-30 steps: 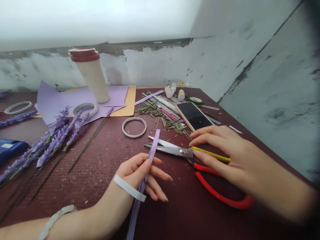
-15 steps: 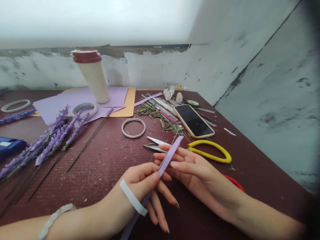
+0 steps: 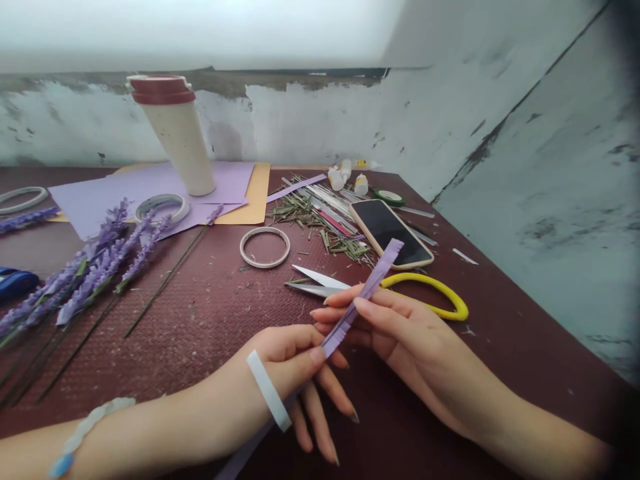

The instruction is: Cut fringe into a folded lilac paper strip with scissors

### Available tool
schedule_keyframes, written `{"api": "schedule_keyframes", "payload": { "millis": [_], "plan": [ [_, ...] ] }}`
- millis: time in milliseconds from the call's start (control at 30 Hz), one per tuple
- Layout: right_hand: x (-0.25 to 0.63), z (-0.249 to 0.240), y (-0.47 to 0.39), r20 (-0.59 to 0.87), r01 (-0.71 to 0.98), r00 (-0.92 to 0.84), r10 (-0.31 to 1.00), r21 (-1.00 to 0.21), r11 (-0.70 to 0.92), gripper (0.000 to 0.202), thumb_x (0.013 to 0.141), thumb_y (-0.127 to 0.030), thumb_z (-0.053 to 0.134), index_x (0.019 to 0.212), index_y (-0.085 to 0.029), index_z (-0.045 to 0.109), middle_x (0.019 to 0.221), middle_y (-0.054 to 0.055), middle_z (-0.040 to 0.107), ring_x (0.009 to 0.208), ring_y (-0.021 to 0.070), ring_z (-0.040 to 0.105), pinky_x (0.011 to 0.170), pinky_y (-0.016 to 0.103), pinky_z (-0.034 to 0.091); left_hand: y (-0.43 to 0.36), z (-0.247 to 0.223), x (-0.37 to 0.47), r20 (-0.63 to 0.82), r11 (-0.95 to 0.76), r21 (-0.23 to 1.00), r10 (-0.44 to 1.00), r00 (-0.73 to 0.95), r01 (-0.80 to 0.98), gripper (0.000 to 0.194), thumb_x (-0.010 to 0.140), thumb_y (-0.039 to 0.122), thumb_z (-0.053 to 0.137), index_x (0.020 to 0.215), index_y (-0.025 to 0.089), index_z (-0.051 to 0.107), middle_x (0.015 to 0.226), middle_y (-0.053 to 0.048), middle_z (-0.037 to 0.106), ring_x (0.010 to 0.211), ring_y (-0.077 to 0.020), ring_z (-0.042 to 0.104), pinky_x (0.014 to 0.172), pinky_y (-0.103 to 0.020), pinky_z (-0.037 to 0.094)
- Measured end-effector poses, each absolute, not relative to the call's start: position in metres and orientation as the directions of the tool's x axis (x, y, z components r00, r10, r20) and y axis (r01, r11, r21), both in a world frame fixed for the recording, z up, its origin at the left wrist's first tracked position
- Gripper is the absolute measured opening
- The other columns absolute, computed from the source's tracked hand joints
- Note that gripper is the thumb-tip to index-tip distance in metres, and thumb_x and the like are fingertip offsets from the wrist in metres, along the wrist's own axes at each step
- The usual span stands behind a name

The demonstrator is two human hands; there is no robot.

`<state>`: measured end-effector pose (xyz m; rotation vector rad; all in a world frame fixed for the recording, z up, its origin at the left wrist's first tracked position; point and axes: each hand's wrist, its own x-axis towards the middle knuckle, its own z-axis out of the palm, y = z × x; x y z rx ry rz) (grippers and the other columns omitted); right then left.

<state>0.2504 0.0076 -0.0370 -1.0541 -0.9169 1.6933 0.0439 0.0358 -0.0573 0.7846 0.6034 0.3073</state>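
A narrow purple paper strip runs diagonally between my hands, its upper part sticking out past my right fingers and its tail hanging below my left wrist. My left hand pinches it between thumb and forefinger, the other fingers loosely spread. Thumb and fingers of my right hand close on the strip farther up. A white band lies across the back of my left thumb base. Scissors with a yellow handle lie open on the table just behind my right hand, partly covered by it.
Purple flower stems lie at left near a blue object. A tape roll, a phone, green and silvery clippings and small bottles sit farther back. A cup stands on purple paper.
My right hand has shifted slightly right, and the strip's upper end now reaches farther up and right, in front of the phone. The view has tilted down a little.
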Motion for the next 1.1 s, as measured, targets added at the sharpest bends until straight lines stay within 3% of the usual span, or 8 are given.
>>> {"api": "schedule_keyframes", "payload": {
  "millis": [167,433,667,933,1100],
  "plan": [
    [0.252,-0.036,0.01,-0.286,-0.262,-0.202,0.937,-0.906,-0.333,0.046,0.084,-0.068,0.101,0.099,-0.027,0.09,0.107,0.009,0.093,0.103,0.0295,0.088,0.101,0.046,0.069,0.037,-0.061,0.044,-0.385,0.68,0.732,0.47,0.794,-0.047,0.047,0.088,0.056,0.095,0.097,0.019,0.068,0.084,-0.001,0.084,0.054,-0.0118,0.078,0.051,-0.019,0.055],
    [0.253,-0.038,0.014,-0.303,-0.283,-0.185,0.935,-0.895,-0.346,0.041,0.079,-0.06,0.107,0.097,-0.026,0.091,0.1,0.005,0.092,0.094,0.0235,0.088,0.092,0.037,0.07,0.038,-0.065,0.04,-0.342,0.664,0.745,0.455,0.822,-0.057,0.048,0.092,0.058,0.094,0.104,0.019,0.068,0.093,-0.003,0.084,0.059,-0.0134,0.079,0.055,-0.021,0.057],
    [0.254,-0.034,0.015,-0.346,-0.273,-0.155,0.925,-0.885,-0.376,0.044,0.07,-0.052,0.113,0.093,-0.024,0.088,0.094,0.004,0.09,0.089,0.0223,0.084,0.087,0.035,0.067,0.034,-0.099,0.043,-0.196,0.594,0.785,0.507,0.839,-0.176,0.06,0.093,0.073,0.087,0.121,0.021,0.071,0.11,-0.009,0.085,0.059,-0.0135,0.08,0.053,-0.021,0.057],
    [0.253,-0.039,0.018,-0.326,-0.313,-0.131,0.936,-0.883,-0.351,0.043,0.067,-0.046,0.113,0.091,-0.023,0.087,0.089,0.003,0.087,0.083,0.0212,0.081,0.081,0.034,0.066,0.036,-0.084,0.04,-0.236,0.608,0.785,0.474,0.848,-0.121,0.057,0.095,0.066,0.089,0.129,0.023,0.073,0.124,-0.011,0.085,0.068,-0.0131,0.082,0.063,-0.022,0.061],
    [0.254,-0.033,0.02,-0.366,-0.302,-0.17,0.915,-0.864,-0.402,0.044,0.061,-0.044,0.115,0.086,-0.022,0.086,0.084,0.002,0.085,0.078,0.0198,0.079,0.079,0.033,0.065,0.034,-0.086,0.036,-0.208,0.582,0.801,0.489,0.847,-0.14,0.058,0.099,0.066,0.085,0.135,0.022,0.075,0.128,-0.016,0.086,0.068,-0.0156,0.083,0.061,-0.024,0.06]
  ]
}}
